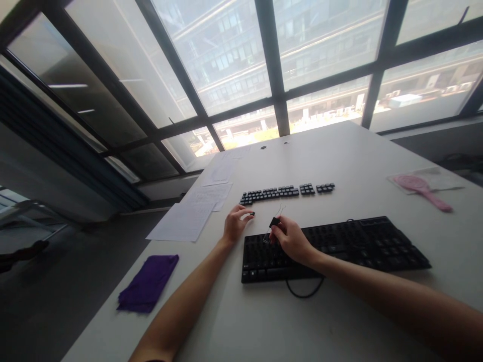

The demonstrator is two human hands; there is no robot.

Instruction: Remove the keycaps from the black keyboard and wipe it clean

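Note:
A black keyboard (339,244) lies on the white table, with a cable loop showing at its front edge. My right hand (289,236) is over the keyboard's left part, closed on a wire keycap puller (274,221) with a black grip. Left of it, my left hand (237,223) pinches a small black keycap (252,214) between thumb and fingertips, just above the table behind the keyboard's left corner. Behind both hands, loose keycaps (279,192) stand in rows, split into several groups.
White paper sheets (183,221) lie at the table's left side, with a folded purple cloth (149,282) nearer. A pink hand mirror (418,186) on a clear bag is at the right. Large windows rise beyond the table (339,151).

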